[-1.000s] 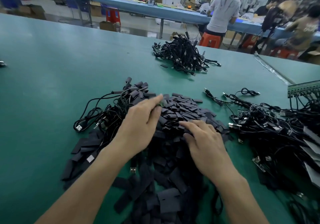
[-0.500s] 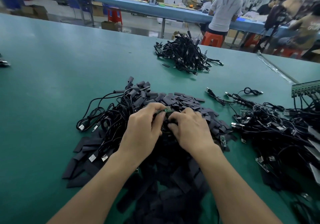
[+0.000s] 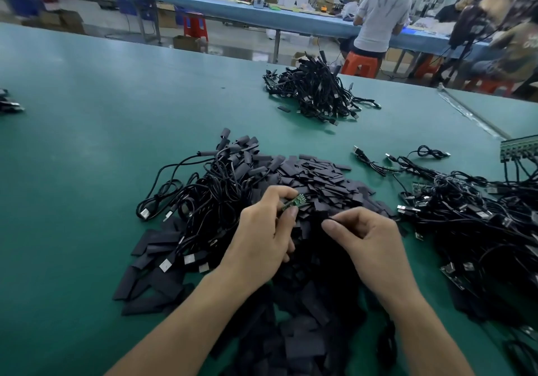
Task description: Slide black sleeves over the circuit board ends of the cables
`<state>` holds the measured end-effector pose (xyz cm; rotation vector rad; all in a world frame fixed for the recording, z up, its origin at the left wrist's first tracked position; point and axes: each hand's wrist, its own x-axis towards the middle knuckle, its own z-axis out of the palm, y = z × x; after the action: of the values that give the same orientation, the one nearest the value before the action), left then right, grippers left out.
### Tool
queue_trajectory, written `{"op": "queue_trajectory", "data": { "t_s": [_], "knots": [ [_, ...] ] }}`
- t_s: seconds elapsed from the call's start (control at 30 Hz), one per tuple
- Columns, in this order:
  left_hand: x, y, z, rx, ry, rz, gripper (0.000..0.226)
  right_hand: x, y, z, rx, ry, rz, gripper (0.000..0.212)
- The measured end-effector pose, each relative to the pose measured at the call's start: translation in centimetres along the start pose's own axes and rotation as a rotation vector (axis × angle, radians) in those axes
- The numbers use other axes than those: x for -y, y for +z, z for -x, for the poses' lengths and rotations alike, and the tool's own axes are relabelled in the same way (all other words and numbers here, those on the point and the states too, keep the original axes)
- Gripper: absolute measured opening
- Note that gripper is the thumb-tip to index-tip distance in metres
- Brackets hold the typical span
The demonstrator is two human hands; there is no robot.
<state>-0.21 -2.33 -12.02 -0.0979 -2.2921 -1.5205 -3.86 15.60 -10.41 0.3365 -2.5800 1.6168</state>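
Two bare forearms reach in from the bottom edge over a green bench [image 3: 87,172]. Nearest, a deep heap of flat black sleeves [image 3: 294,343] lies under both arms and spreads away toward the middle of the bench.

The left hand [image 3: 262,239] is above this heap. Its thumb and forefinger pinch a small green circuit board [image 3: 292,202], which sticks out up and to the right, and its other fingers are curled under. Just beside it, the right hand [image 3: 369,242] has curled fingers, with thumb and forefinger tips close together. Whether they hold a sleeve cannot be told against the black heap behind.

Left of the hands, a left tangle of cables [image 3: 209,189] with silver plugs lies partly on the sleeves, and several of its ends wear sleeves. To the right, a right tangle of cables [image 3: 465,215] shows small bare green boards. A green board strip [image 3: 519,145] sits at the right edge.

Farther back, well apart, lies a far bundle of cables [image 3: 317,90]. Beyond the bench stand a long blue bench [image 3: 262,17], orange stools [image 3: 361,63] and a person in a grey shirt [image 3: 381,17], back turned.
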Motion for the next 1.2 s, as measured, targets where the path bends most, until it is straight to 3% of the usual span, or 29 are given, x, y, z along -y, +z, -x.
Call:
{"op": "queue_trajectory", "data": {
  "t_s": [0.2, 0.47, 0.63, 0.87, 1.0, 1.2],
  "knots": [
    [0.1, -0.2, 0.2, -0.015, 0.004, 0.008, 0.014, 0.2, -0.5, 0.8, -0.148, -0.053, -0.038, 0.013],
    [0.0, -0.4, 0.2, -0.037, -0.059, 0.165, 0.022, 0.6, -0.4, 0.9, 0.031, 0.101, -0.437, 0.011],
    [0.1, -0.7, 0.2, 0.012, -0.052, 0.221, 0.009, 0.9, 0.5, 1.4, 0.163, 0.099, -0.553, 0.015],
    [-0.3, -0.9, 0.0, 0.046, -0.068, 0.321, 0.007, 1.0, 0.9, 1.7, 0.186, -0.025, -0.430, 0.033],
    [-0.3, -0.8, 0.0, 0.069, -0.077, 0.327, 0.012, 1.3, 1.2, 1.9, 0.148, -0.167, -0.256, 0.028],
    [-0.1, -1.0, -0.2, 0.057, -0.118, 0.362, 0.004, 1.2, 1.1, 1.7, 0.028, -0.188, -0.150, 0.025]
  ]
}}
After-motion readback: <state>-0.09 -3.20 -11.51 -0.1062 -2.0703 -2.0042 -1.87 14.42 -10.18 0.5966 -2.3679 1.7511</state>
